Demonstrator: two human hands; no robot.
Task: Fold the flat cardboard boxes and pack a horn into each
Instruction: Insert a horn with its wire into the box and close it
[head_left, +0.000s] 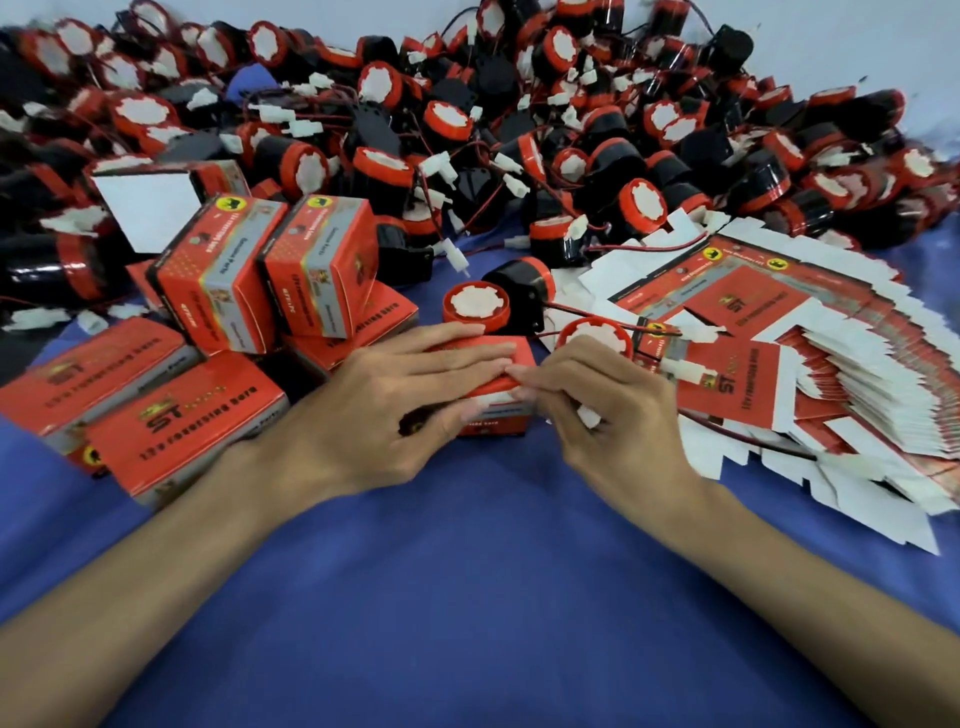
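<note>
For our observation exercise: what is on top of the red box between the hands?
The left hand lies flat on the box, fingers straight; the right hand pinches its end flap. Its inside is covered: contents unseen.

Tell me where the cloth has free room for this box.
Free: the cloth near you, below the left hand and right hand, bordered by packed boxes at left and flat boxes at right. Crowded: horns behind the box.
</note>
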